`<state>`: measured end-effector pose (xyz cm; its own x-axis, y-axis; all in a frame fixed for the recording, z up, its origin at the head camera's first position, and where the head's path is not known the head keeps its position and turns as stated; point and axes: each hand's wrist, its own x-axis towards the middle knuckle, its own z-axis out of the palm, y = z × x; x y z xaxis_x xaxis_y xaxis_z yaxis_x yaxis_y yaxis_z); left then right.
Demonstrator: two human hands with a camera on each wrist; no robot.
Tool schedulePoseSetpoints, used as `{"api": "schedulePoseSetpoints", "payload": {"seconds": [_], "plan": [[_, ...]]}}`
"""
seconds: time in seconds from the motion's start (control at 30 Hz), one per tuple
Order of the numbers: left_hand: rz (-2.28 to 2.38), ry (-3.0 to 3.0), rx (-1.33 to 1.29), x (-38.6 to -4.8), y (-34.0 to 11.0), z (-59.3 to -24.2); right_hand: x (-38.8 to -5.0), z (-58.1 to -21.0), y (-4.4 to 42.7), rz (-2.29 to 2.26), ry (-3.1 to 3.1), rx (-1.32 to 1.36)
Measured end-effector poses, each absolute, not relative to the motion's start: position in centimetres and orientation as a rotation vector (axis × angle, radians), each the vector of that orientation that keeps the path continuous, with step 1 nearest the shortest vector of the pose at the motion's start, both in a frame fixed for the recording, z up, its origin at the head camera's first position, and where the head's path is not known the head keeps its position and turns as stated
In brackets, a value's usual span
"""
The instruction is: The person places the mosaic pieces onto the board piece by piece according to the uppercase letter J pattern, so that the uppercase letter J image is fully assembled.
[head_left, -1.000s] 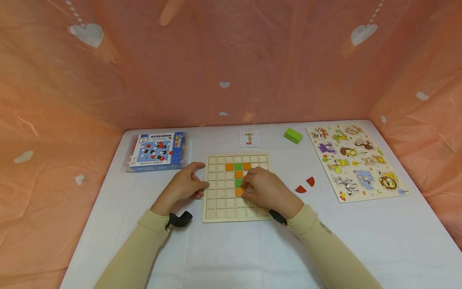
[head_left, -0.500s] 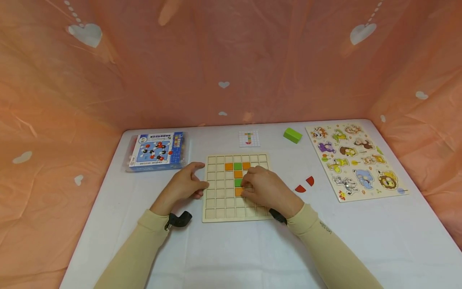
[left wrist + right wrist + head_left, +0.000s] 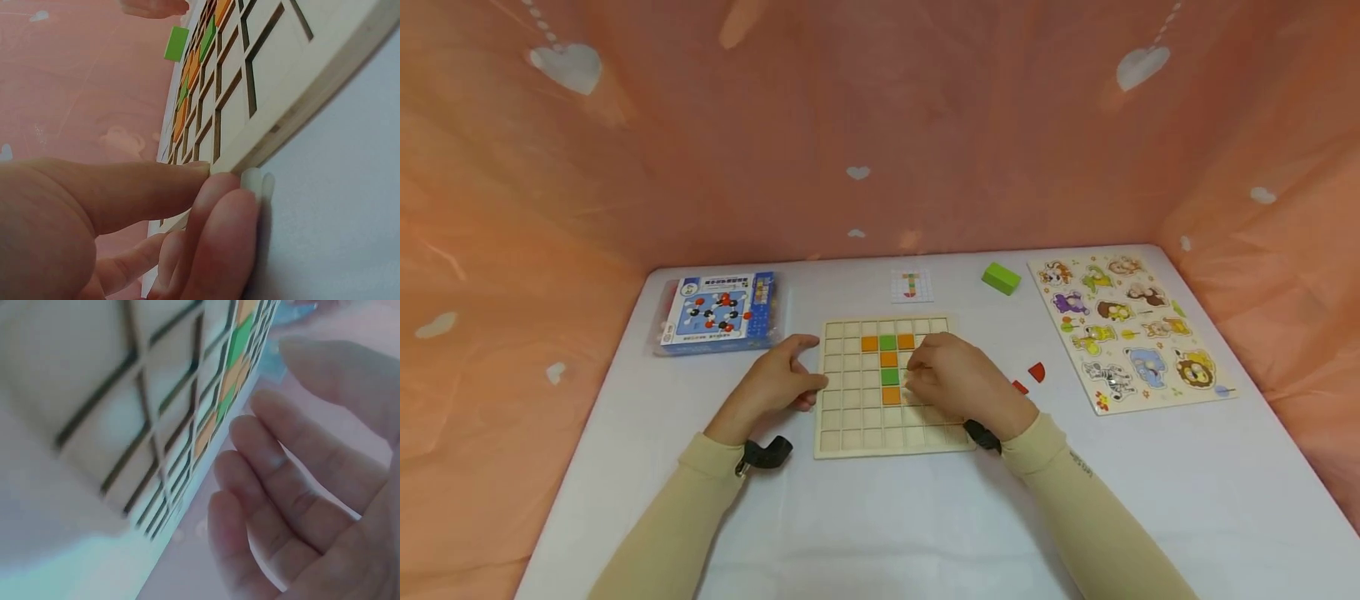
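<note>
A wooden grid board lies on the table, with orange and green square tiles set in a T shape. My left hand grips its left edge. In the left wrist view the thumb lies along that edge, with curled fingers against its side. My right hand hovers over the board's right part, just right of the lowest orange tile. Its fingers are loosely bent and hold nothing in the right wrist view. Two red quarter-circle pieces lie right of that hand, one partly hidden.
A small pattern card lies behind the board. To its right is a green block. A boxed molecule set stands at the back left, and an animal puzzle board lies at the right. Peach curtains surround the table.
My right hand has lifted off the lowest orange tile and drawn slightly right, showing the whole tile and partly covering one red piece. The left hand stays at the board's edge. The head view shifts slightly.
</note>
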<state>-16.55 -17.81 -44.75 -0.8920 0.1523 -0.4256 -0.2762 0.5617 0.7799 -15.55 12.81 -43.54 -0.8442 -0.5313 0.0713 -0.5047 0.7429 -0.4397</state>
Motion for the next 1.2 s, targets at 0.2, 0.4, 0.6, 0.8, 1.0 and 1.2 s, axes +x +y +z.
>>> {"api": "schedulePoseSetpoints", "payload": {"seconds": [0.2,0.4,0.6,0.8,1.0,1.2], "plan": [[1.300,2.346,-0.097,-16.5,-18.1,-44.7,-15.4,-43.3,16.0,-0.717,2.907,-0.761],[1.284,2.364,-0.104,-16.6,-18.0,-44.8,-14.6,-44.0,20.9,-0.622,2.965,-0.743],[1.272,2.356,-0.114,-16.6,-18.0,-44.7,-14.0,-44.0,25.0,-0.567,3.031,-0.624],[1.287,2.351,-0.120,-16.5,-18.0,-44.8,-14.0,-43.7,27.3,-0.468,3.056,-0.643],[1.307,2.338,-0.112,-16.6,-18.1,-45.0,-13.9,-43.9,28.5,-0.478,3.039,-0.657],[1.311,2.335,-0.112,-16.6,-18.1,-45.1,-13.8,-44.2,28.8,-0.500,3.003,-0.623]]}}
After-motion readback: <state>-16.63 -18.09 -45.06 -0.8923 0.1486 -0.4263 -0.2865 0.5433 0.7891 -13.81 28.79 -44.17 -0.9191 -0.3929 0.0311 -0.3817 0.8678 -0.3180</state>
